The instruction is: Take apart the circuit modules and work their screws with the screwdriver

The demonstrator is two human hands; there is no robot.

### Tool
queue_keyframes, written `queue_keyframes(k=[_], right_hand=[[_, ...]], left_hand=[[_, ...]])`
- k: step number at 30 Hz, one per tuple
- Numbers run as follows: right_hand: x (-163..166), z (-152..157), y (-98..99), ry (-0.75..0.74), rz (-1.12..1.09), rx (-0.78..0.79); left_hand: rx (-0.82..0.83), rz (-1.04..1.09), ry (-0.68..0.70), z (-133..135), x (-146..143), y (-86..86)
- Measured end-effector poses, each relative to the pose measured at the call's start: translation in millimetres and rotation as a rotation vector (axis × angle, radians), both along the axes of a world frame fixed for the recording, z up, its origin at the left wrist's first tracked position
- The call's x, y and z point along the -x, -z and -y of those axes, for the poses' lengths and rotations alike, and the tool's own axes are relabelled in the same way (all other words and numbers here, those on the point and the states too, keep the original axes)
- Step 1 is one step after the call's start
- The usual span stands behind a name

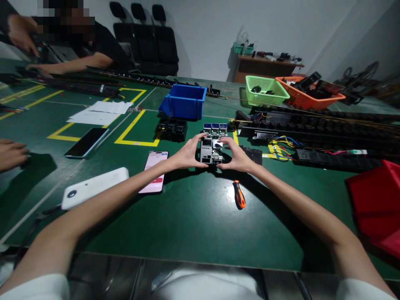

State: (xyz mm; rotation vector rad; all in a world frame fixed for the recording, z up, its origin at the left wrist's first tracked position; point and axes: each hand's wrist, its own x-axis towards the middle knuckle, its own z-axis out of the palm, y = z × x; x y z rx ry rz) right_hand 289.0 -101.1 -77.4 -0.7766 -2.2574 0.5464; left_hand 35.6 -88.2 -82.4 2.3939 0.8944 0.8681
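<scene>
Between my hands is a small electronic module [206, 151], with a grey metal housing on its left half and a bare circuit board on its right. My left hand [189, 153] grips its left edge, fingers at the top and thumb at the bottom. My right hand [236, 157] curves round the right edge in the same way. Just beyond it sits a board with several small blue displays [215, 126]. An orange and black screwdriver handle [239, 195] lies nearer to me. Beside my left forearm a phone [153, 173] lies with its screen lit.
A blue bin [185, 102], green basket [265, 91] and orange basket [312, 92] stand farther back. Long black assemblies with loose wires [331, 157] stretch along the right. A red bin [378, 204] is at the right edge. A dark phone [87, 142] and white device [96, 187] lie left. A co-worker sits opposite.
</scene>
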Motion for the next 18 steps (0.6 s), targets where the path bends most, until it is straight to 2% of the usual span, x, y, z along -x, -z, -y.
queue_keyframes(k=[5,10,14,18], right_hand=[[-8.1,12.8,5.0,-0.005,0.048,0.081],[-10.1,18.2,9.5,-0.001,0.09,0.042],[-11.7,22.2,10.6,0.029,0.103,0.025],[-19.2,37.8,9.8,0.097,0.086,0.021]], left_hand=[[0.203,-0.04,0.025,16.1,-3.2,7.3],[0.216,-0.076,-0.034,34.2,-8.2,13.5],[0.262,-0.016,-0.099,48.2,-12.6,16.1],[0.265,-0.049,-0.133,69.8,-14.5,7.4]])
